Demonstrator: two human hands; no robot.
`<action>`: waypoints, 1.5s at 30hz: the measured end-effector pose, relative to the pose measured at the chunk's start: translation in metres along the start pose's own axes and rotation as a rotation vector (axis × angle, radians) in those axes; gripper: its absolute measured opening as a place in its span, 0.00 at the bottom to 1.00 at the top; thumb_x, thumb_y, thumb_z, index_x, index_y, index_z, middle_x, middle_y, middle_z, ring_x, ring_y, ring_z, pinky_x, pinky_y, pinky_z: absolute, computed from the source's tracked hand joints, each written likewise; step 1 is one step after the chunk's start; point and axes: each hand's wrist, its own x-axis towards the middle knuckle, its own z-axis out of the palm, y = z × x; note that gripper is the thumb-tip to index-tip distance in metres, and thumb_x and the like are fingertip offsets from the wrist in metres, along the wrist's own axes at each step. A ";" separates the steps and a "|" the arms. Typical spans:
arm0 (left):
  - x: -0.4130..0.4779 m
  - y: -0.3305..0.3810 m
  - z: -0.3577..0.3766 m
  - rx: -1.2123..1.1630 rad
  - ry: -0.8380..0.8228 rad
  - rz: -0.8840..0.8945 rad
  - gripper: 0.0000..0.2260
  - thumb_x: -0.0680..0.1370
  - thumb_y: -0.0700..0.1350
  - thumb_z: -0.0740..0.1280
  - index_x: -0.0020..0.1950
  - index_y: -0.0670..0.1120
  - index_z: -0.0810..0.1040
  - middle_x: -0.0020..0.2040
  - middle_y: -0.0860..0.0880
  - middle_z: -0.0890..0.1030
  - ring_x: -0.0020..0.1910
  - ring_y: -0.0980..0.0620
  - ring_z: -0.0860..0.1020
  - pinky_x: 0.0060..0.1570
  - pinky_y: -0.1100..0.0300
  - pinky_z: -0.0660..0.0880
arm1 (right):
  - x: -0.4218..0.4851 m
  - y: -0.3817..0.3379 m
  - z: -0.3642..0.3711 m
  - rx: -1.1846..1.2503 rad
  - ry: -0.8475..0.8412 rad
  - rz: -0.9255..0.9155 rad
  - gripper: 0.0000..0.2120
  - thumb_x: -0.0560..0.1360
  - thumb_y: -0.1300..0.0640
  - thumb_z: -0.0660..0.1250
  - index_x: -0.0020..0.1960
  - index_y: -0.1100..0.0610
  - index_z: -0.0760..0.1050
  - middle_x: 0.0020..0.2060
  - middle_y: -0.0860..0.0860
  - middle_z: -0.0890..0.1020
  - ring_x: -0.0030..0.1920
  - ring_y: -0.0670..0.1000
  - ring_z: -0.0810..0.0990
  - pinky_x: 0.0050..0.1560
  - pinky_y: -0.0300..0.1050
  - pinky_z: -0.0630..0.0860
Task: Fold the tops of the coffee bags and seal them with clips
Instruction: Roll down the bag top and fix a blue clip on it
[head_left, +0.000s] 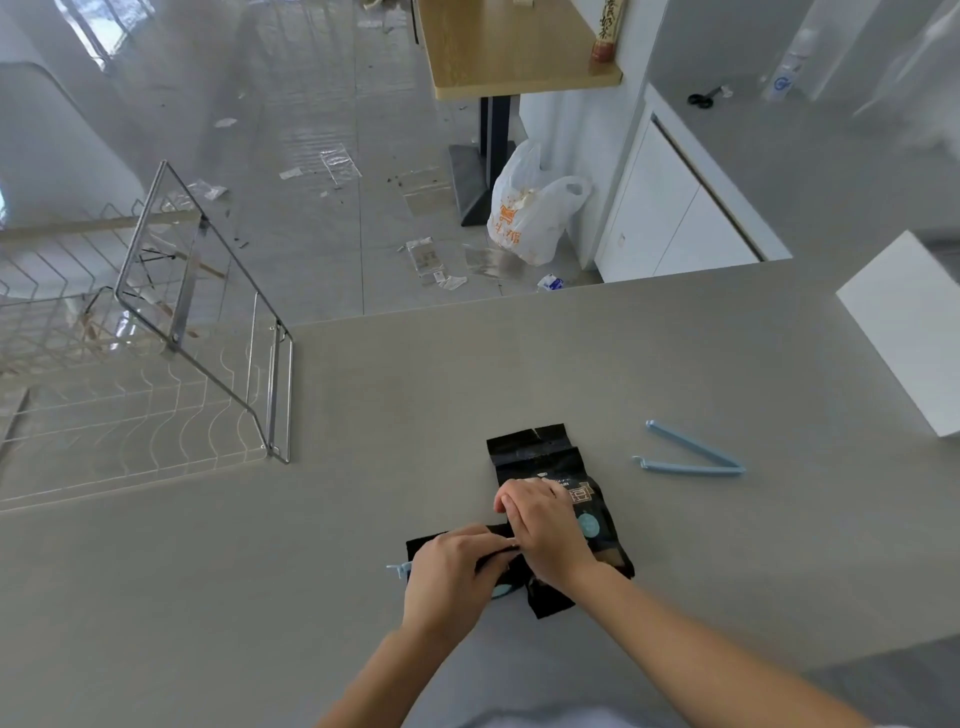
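Note:
Two black coffee bags lie on the grey counter (519, 364). The farther bag (540, 457) points away from me, its top loosely folded. The nearer bag (550, 603) lies crosswise under my hands. My left hand (452, 577) pinches its top edge, and a light blue clip (399, 570) pokes out to the left of that hand. My right hand (540, 525) presses down where the two bags meet. A second blue clip (691, 457) lies open in a V on the counter to the right, apart from both hands.
A wire dish rack (171, 364) with a raised metal frame stands at the left of the counter. A white box (909, 332) sits at the right edge. Beyond the counter's far edge are a littered floor, a white plastic bag (530, 213) and a wooden table (509, 47).

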 end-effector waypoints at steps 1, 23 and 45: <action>0.002 0.000 -0.002 -0.006 -0.024 0.003 0.06 0.74 0.47 0.69 0.49 0.56 0.83 0.39 0.58 0.83 0.36 0.60 0.77 0.35 0.67 0.71 | 0.002 -0.001 -0.002 0.015 -0.036 0.027 0.13 0.81 0.56 0.51 0.43 0.51 0.72 0.38 0.43 0.77 0.44 0.44 0.73 0.62 0.53 0.67; -0.035 -0.059 -0.039 -0.055 0.210 -0.034 0.13 0.71 0.38 0.73 0.51 0.53 0.83 0.49 0.61 0.82 0.54 0.62 0.76 0.55 0.55 0.76 | -0.018 -0.032 -0.033 0.097 -0.081 -0.220 0.03 0.72 0.60 0.70 0.44 0.55 0.78 0.44 0.47 0.79 0.45 0.44 0.75 0.46 0.45 0.77; -0.042 -0.076 0.003 -0.171 0.275 -0.152 0.17 0.70 0.36 0.72 0.57 0.48 0.79 0.57 0.62 0.76 0.62 0.55 0.73 0.61 0.58 0.69 | -0.011 -0.090 0.006 -0.079 0.003 -0.337 0.10 0.72 0.44 0.67 0.43 0.51 0.78 0.39 0.46 0.83 0.41 0.48 0.80 0.47 0.45 0.73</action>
